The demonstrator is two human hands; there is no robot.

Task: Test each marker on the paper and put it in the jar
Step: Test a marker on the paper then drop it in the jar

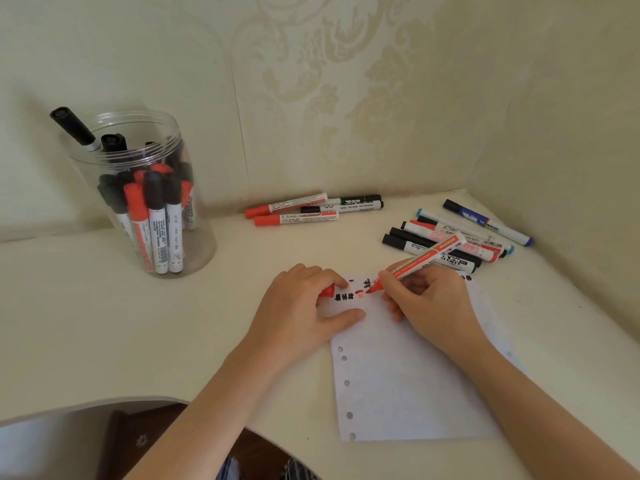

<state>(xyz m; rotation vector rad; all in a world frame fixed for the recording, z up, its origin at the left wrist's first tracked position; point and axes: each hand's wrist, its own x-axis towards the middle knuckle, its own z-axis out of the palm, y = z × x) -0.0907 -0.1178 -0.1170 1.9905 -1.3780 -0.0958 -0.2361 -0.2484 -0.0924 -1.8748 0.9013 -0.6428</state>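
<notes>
The slim red-inked marker with a white printed barrel (424,257) is in the right hand (429,299), fingers pinched low on the barrel just above the tip, which touches the white hole-punched sheet of paper (408,375) beside rows of black and red test marks. It looks light, stiff and smooth-sided, so that low pinch gives the best control; a grip higher up would likely let the tip wander. The left hand (301,306) presses the sheet's top corner to the cream bench (104,323), its fingers curled round the marker's red cap (327,292) (only the end of it shows).

The clear plastic jar (138,192) stands well apart at the left, lidless, holding a crowd of black and red markers, mostly caps up. Untested markers lie in two loose groups: four by the wall (311,209), more at the right (460,233).
</notes>
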